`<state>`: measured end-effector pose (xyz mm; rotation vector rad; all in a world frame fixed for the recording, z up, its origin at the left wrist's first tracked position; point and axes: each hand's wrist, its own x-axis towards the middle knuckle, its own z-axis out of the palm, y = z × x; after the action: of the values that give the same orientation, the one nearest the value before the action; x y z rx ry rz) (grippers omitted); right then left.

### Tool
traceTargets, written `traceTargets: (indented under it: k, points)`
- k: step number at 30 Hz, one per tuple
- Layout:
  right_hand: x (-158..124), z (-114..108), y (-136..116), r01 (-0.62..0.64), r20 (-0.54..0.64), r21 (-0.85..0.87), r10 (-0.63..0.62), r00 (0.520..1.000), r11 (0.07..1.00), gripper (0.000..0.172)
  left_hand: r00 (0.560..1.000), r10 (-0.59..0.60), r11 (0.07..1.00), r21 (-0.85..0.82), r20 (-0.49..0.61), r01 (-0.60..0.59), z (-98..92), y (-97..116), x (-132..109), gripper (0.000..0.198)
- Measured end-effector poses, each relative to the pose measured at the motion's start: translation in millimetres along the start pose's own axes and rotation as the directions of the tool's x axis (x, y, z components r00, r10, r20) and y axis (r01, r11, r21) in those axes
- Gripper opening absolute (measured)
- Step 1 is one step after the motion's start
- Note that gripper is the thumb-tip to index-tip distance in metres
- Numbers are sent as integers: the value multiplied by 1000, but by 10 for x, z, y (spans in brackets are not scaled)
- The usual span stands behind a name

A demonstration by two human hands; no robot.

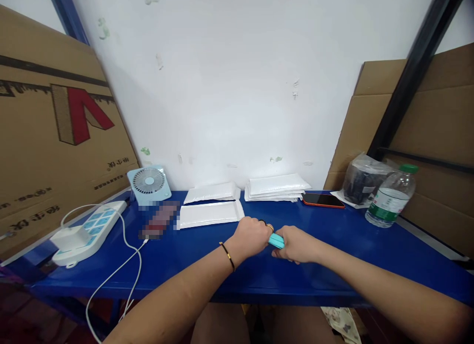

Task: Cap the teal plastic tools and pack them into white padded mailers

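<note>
Across the blue table [344, 235], beyond the hands, lie white envelopes [277, 183], contents hidden; right of them, a capped bottle [389, 206]. Left hand [250, 239] and right hand [300, 244] grip opposite ends of a teal object [276, 241] — firm, even pressure seems best.

Left hand [252, 239] and right hand [298, 243] both gripping some teal thing [276, 241] over the blue tabletop [266, 282], white envelopes [210, 214] lying behind.

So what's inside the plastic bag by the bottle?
Something dark with a paler patch shows through the bag. The bottle covers part of the bag's right side and the plastic is crumpled, so I can't tell what it is.
</note>
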<state>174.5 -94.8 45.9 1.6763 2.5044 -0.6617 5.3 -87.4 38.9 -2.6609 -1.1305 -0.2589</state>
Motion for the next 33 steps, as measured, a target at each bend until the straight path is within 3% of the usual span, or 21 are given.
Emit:
traceTargets:
  k: [1,3,5,9,12,15,18,20,23,28,33]
  points:
    - [10,9,30,-21,-95,-77,14,995,997,20,1000,-27,999,-34,8,27,28,-110,-34,31]
    - [15,-4,104,-76,-229,-230,22,973,970,19,989,-147,984,-91,33,150,82,-441,-124,79]
    - [10,-53,189,-112,-241,-294,40,970,949,18,942,-297,945,-91,153,313,135,-875,-239,115]
    - [5,-166,300,-135,-227,-310,65,972,941,17,811,-452,862,-51,373,504,250,-1650,-439,131]
    - [7,-226,310,-112,-241,-317,34,970,942,16,781,-465,845,-55,417,532,311,-1886,-496,126]
    - [4,-297,286,-113,-268,-334,21,963,936,17,848,-410,879,-102,335,465,309,-1849,-502,103]
    - [5,-390,245,-115,-282,-329,19,959,937,18,922,-331,925,-122,200,359,256,-1667,-493,73]
    - [15,-438,219,-105,-297,-326,4,955,939,19,945,-311,940,-111,105,322,212,-1517,-483,62]
    - [37,-459,213,-106,-316,-343,-9,949,933,19,950,-312,944,-114,-12,309,163,-1304,-465,55]
    - [31,-444,235,-151,-336,-439,-6,942,886,17,912,-389,914,-177,-129,365,127,-1026,-431,41]
    - [-35,-638,-48,-132,-336,-599,-98,937,790,16,896,-415,887,-289,-157,360,90,-795,-314,43]
